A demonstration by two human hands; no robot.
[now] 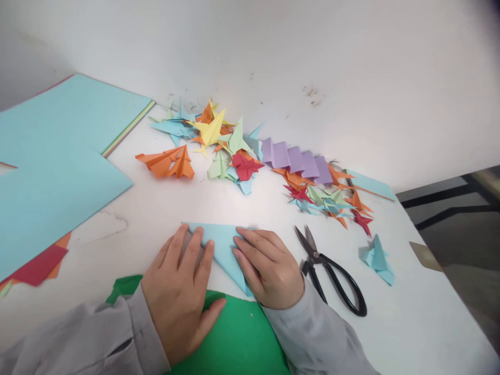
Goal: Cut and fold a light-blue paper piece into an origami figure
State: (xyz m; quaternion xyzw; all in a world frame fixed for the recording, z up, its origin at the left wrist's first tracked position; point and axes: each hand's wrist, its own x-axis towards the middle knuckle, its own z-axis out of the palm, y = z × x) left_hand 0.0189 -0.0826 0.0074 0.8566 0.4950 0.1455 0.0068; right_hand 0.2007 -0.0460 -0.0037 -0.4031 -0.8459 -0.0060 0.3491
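A folded light blue sheet of paper (221, 240), roughly triangular, lies flat on the white table between my hands. My left hand (179, 291) is spread, its fingertips resting at the paper's left edge and its thumb out over green material. On the paper's right side, my right hand (269, 265) lies with its fingers stretched and close together, pressing down on it. Part of the paper is covered by the right fingers. Close to the right hand are scissors (315, 256) with black handles, blades slightly apart.
Large light blue sheets (70, 135) are stacked at the left. Folded paper figures (211, 127) in several colours line the wall, with a pleated purple strip (295, 159) among them. A blue folded piece (378, 260) sits near the right edge. Green material (238, 333) is at the front.
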